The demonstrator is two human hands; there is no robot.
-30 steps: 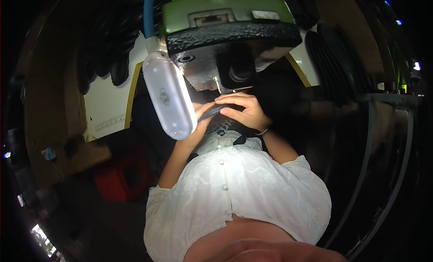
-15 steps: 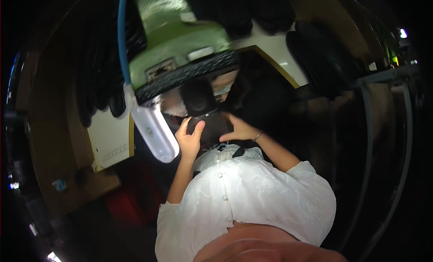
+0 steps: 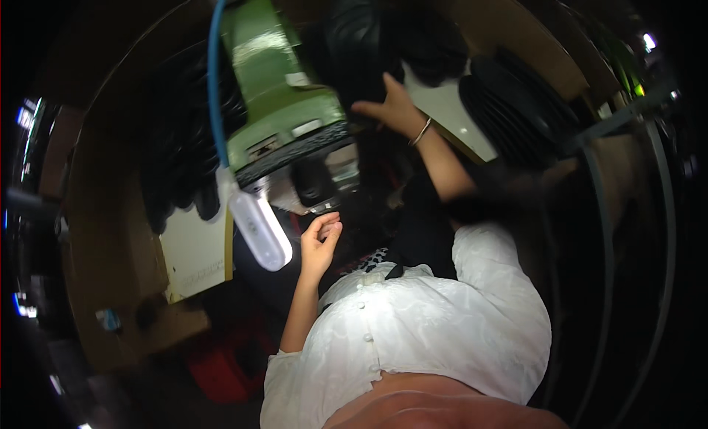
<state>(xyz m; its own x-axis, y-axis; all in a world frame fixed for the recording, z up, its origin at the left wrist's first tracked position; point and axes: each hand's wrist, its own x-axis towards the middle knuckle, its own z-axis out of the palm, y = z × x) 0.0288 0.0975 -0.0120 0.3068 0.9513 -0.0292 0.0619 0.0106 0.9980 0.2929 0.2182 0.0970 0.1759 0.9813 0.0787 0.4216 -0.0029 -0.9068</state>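
Observation:
My left hand (image 3: 320, 239) is just below the head of a green machine (image 3: 269, 82). Its fingers are loosely curled with the thumb a little apart, and no object shows in it. Further off, my right hand (image 3: 391, 110) reaches out, thumb and fingers spread, beside a dark pile of black pieces (image 3: 354, 34). Whether its fingertips touch the pile I cannot tell. Under the machine's head is a black block-like part (image 3: 313, 182). A white oblong lamp (image 3: 259, 230) shines beside it, at the end of a blue cable (image 3: 214, 82).
Stacked black curved pieces (image 3: 523, 97) lie on a white board (image 3: 446, 108) at the right. More black pieces (image 3: 184, 149) hang over another white board (image 3: 193, 248) at the left. A red container (image 3: 228, 366) is low at the left. Metal rails (image 3: 601, 230) stand at the right.
My right hand has left the space below the machine and moved up and away to the far pile. The dark flat piece both hands held no longer shows between them. The left hand stays near the machine.

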